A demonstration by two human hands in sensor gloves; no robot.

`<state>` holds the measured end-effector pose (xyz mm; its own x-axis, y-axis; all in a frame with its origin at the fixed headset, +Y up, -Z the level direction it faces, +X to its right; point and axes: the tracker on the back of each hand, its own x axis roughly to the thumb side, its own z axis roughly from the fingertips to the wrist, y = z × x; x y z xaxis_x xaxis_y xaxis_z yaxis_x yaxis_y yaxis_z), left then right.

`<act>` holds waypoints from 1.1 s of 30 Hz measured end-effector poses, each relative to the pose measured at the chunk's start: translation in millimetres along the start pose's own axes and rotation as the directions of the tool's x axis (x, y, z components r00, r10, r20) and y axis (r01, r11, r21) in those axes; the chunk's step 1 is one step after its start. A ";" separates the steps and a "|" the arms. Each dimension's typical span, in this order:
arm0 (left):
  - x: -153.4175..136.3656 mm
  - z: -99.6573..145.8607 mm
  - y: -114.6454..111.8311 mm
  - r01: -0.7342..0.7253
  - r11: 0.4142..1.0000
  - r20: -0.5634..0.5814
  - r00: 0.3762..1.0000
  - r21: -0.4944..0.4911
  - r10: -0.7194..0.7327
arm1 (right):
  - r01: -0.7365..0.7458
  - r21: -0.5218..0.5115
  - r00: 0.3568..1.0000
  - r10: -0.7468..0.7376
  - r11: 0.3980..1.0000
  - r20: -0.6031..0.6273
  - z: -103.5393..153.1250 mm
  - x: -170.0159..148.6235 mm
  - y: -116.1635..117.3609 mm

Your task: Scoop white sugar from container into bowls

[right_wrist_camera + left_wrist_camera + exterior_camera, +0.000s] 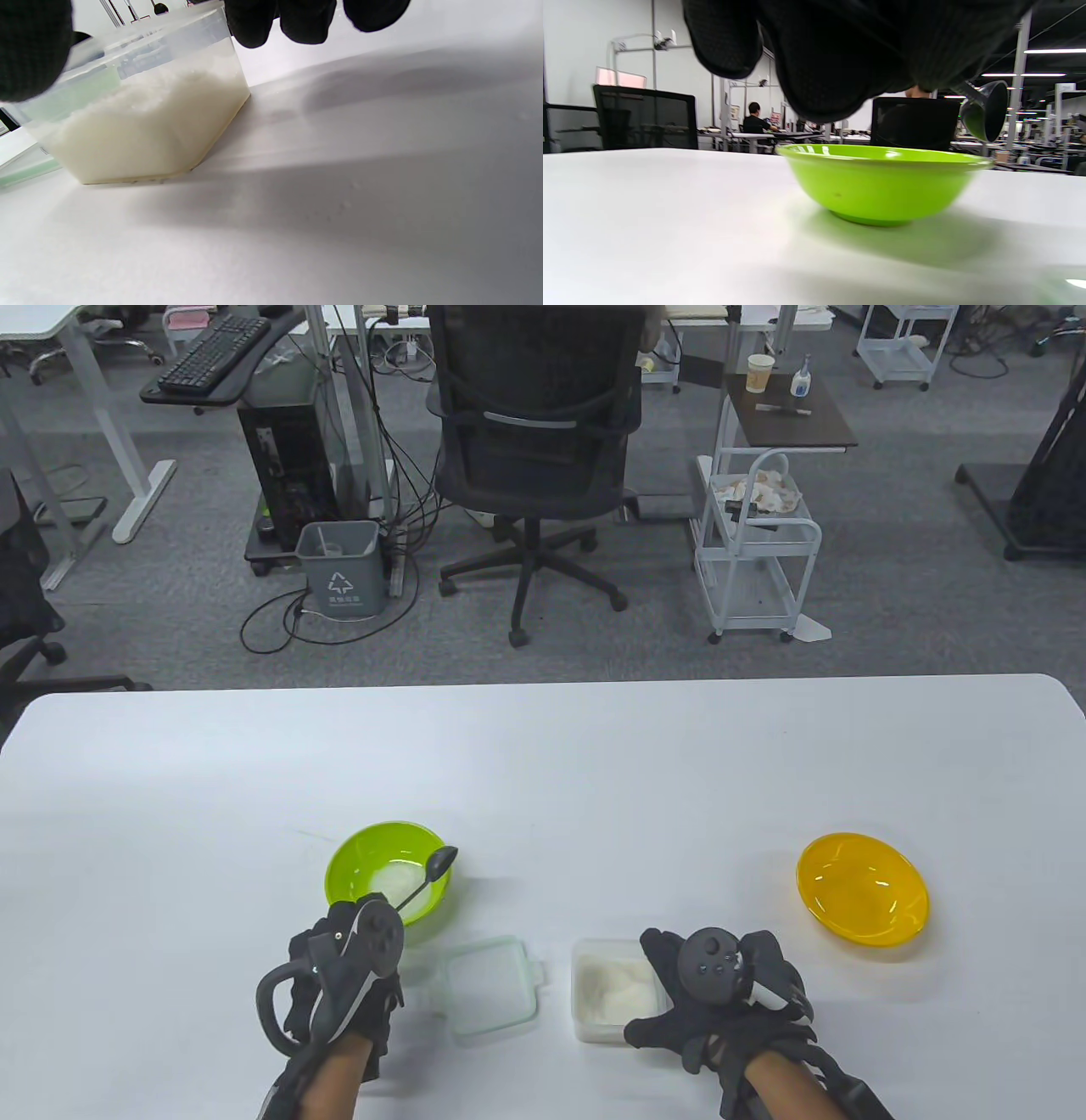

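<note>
A green bowl with white sugar in it stands at the left; it also shows in the left wrist view. My left hand grips a dark spoon whose head is tipped on its side over the bowl's right rim. A clear container of white sugar sits in the middle front, seen close in the right wrist view. My right hand rests against its right side with fingers spread. An orange bowl at the right looks empty.
The container's clear lid lies flat on the white table between my left hand and the container. An office chair, a white cart and desks stand beyond the table's far edge.
</note>
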<state>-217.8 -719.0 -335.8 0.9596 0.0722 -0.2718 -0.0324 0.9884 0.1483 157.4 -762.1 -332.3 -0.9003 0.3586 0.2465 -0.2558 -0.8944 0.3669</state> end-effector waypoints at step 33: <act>135.5 58.7 -24.0 -0.465 0.541 0.102 0.684 -0.701 0.722 | 0.478 -0.391 0.852 -0.523 0.787 -0.011 23.9 33.0 -13.2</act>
<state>-70.6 -740.9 -320.4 0.6620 0.7493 0.0184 -0.6598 0.5942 -0.4599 139.5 -732.1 -307.5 -0.6373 0.7706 0.0082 -0.7691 -0.6366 0.0562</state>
